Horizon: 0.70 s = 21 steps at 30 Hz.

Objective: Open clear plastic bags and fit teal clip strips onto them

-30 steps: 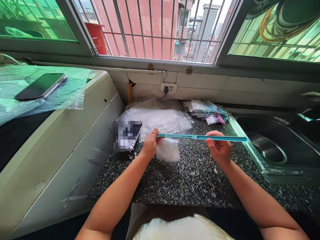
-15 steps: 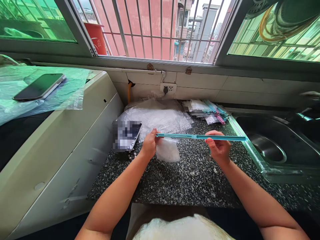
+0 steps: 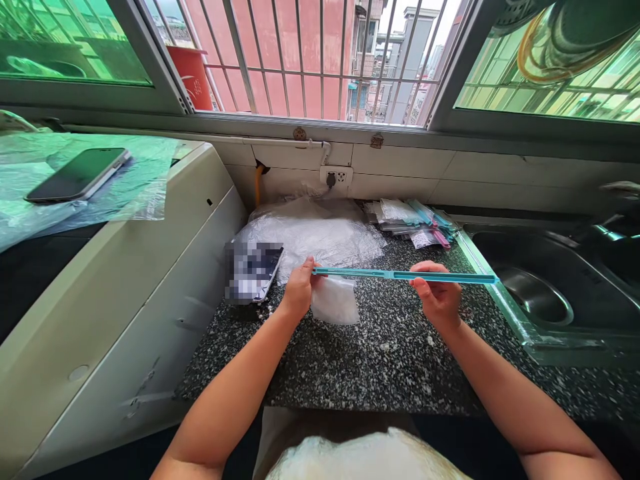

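Note:
A long light-blue plastic bag sealing clip [image 3: 360,273] is stretched out straight, level above the counter, with a joint near its middle. My left hand [image 3: 300,290] pinches its left end between thumb and fingers. Farther right, my right hand [image 3: 437,293] grips the other half, and the clip's tip sticks out past it to the sink's edge. A small clear plastic bag [image 3: 335,303] is just below the clip, beside my left fingers; whether they hold it too, I cannot tell.
Behind lies a large crumpled clear plastic bag [image 3: 325,230]. A pile of small packets with blue and pink strips [image 3: 410,220] is at the back right, by the sink [image 3: 530,333]. Left are a blurred-out phone-like object [image 3: 254,272] and a phone [image 3: 83,175] on plastic sheeting.
The clip's right tip reaches slightly farther right past my right hand. Both hands otherwise stay almost where they were.

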Available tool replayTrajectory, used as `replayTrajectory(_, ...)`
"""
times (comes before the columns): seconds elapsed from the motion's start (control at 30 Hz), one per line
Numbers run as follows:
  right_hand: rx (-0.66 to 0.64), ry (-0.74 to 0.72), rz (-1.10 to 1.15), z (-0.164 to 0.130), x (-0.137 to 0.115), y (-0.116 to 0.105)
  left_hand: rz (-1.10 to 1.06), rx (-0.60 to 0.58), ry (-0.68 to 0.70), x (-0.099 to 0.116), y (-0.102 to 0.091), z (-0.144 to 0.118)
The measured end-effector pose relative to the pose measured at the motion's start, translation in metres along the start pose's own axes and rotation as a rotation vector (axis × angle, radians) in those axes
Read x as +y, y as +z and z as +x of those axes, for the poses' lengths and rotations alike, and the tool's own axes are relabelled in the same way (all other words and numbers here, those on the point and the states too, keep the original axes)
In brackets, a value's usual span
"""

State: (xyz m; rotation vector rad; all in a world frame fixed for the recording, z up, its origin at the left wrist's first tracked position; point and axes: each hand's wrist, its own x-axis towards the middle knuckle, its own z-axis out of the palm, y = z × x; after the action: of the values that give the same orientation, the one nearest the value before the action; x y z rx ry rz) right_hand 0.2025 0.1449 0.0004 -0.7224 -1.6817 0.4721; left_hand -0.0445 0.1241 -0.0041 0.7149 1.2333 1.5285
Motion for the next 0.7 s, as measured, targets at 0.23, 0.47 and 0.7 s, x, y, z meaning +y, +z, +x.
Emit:
replayTrajectory(0.23,-0.187,-0.047,0.021,0.0014,0.0011,0.0038,0.034,-0.057,0.049,-0.0030,0.0015,-0.0034)
replayTrajectory(0.47,-0.259,-0.178,-0.098,0.0016,-0.0006,0.0068,0.062,-0.106,0.051,-0.0001,0.0031,-0.0066)
replayTrajectory(0.7,-0.248,-0.241,-0.095,0.0008,-0.0006,0.0067,0.049,-0.101,0.054,0.0013,0.0034,-0.0076)
